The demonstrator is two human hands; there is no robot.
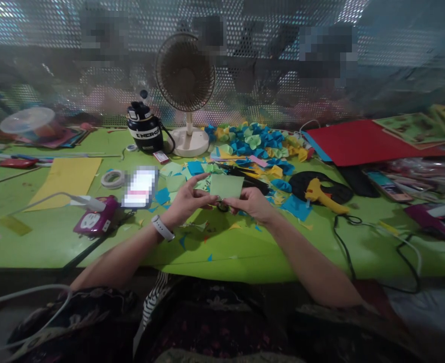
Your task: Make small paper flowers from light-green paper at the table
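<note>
A light green piece of paper (227,186) is held up above the table between my two hands. My left hand (192,198) pinches its lower left side, with the index finger stretched along the upper left. At its lower right, my right hand (251,202) grips the paper between thumb and fingers. Just below the paper, a small dark round thing (222,206) shows between the hands, too small to name. Behind lie loose green and blue paper pieces (196,168) and dark scissors (245,177), partly hidden by the paper.
Folded paper flowers (253,141) are heaped at the back beside a fan (186,75) and a black bottle (144,128). A yellow glue gun (324,195) lies on the right, its cord trailing forward. A lit phone (141,186), tape roll (112,178) and purple device (97,217) are left.
</note>
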